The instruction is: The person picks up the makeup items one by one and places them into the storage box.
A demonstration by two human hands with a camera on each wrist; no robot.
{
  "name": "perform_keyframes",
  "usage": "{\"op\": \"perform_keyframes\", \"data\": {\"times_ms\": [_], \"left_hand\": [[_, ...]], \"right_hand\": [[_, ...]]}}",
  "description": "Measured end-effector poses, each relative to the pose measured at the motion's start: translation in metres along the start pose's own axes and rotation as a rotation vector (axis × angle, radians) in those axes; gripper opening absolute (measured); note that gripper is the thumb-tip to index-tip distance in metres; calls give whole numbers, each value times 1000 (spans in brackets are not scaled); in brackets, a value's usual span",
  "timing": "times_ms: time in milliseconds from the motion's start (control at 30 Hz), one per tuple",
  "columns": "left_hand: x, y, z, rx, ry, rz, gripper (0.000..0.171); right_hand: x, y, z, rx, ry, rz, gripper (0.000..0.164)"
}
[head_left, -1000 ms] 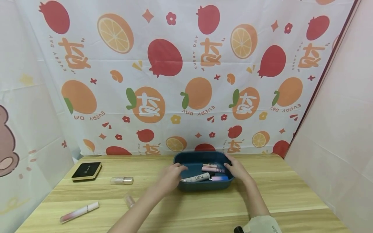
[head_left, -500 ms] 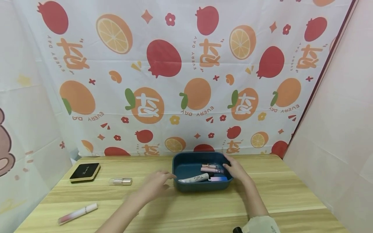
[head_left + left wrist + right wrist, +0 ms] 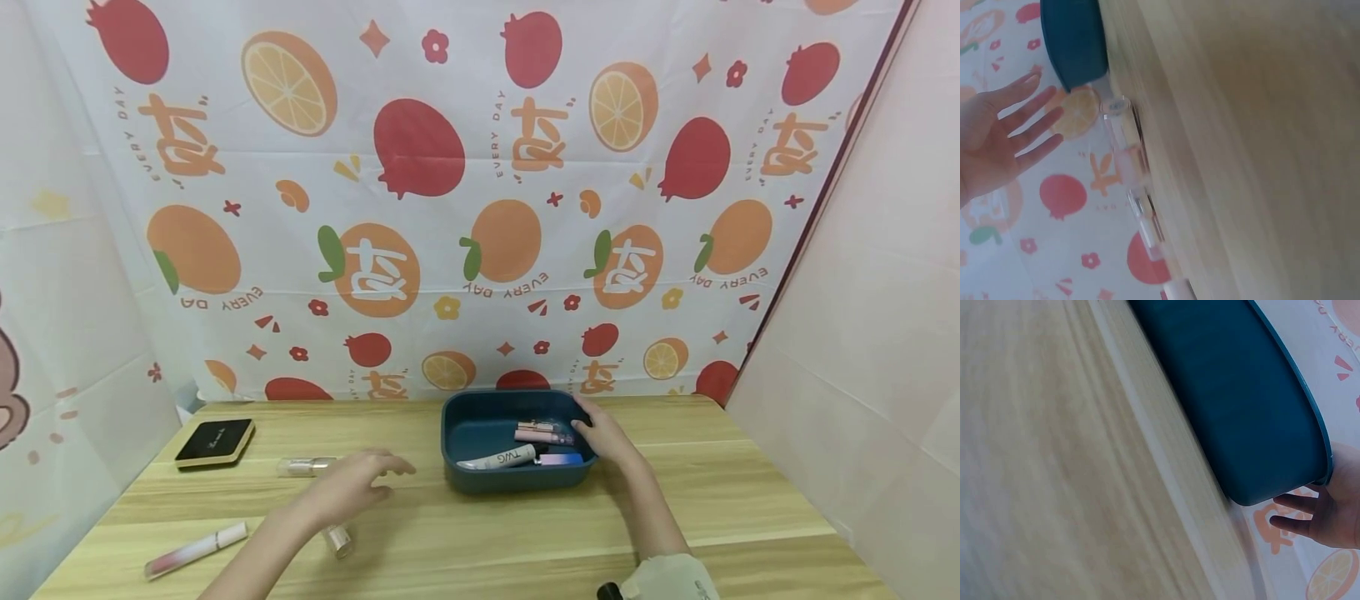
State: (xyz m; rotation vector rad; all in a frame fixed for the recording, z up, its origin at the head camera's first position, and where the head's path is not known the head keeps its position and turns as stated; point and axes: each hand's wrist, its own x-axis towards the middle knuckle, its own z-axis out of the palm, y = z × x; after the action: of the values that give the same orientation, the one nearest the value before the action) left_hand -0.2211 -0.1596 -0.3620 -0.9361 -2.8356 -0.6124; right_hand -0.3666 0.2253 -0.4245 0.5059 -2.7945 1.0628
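Observation:
A dark blue bin (image 3: 517,479) stands at the back of the table. Inside it lie a white tube (image 3: 498,458), a blue-and-pink tube (image 3: 561,459) and slim pink tubes (image 3: 543,436). My right hand (image 3: 609,433) grips the bin's right end, thumb over the rim and fingers outside; the right wrist view shows that hand (image 3: 1338,509) at the corner. My left hand (image 3: 352,482) hovers left of the bin, holding nothing, fingers spread in the left wrist view. Near it are a clear tube with a metallic cap (image 3: 300,467) and another clear tube (image 3: 339,542), partly hidden by the hand.
A black compact with a gold edge (image 3: 216,442) lies at the back left. Towards the front left is a pink-and-white lip gloss tube (image 3: 197,550). A fruit-print curtain (image 3: 480,250) hangs right behind the wooden table (image 3: 712,492), with pale curtains at both sides.
My left hand has left the bin's left end and moved leftward and towards me, over the clear tubes. The right hand stays on the bin, whose contents look the same.

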Motion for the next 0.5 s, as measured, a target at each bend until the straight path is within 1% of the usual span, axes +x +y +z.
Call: {"op": "perform_keyframes", "data": {"times_ms": [167,300,433,500], "left_hand": [[-11,-13,-10,-85,-81,-27,34],[-19,-23,-19,-167,-144,-60,33],[-30,-31,-23,-199,-206,-75,31],[-34,-34,-23,-230,-240,-87,31]], "right_hand": [[0,0,0,4,5,-10,53],[0,0,0,0,5,-13,53],[0,-1,-1,0,0,-3,53],[0,-1,-1,3,-1,0,53]]}}
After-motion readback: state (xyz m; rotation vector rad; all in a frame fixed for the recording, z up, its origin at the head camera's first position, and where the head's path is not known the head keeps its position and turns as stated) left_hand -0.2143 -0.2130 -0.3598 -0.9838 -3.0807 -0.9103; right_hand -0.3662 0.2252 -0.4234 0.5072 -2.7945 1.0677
